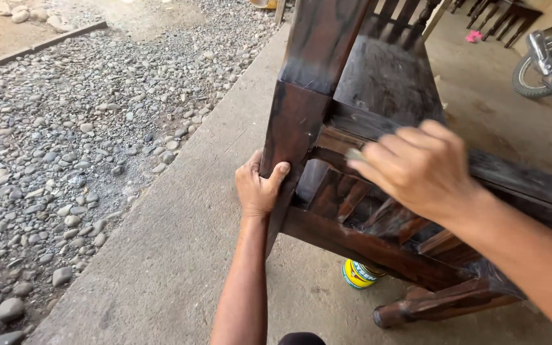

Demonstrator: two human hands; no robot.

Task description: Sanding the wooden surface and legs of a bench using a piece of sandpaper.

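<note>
dark stained wooden chair [378, 83], tipped over, gripped

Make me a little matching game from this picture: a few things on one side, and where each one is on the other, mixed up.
Things:
1. left hand
2. right hand
3. yellow can
4. pebbles

Places:
A. on the concrete floor under the dark wooden chair
B. spread over the ground left of the concrete
C. gripping the chair's thick corner post
D. blurred, raised in front of the chair's slats

Pairs: 1-C, 2-D, 3-A, 4-B
</note>
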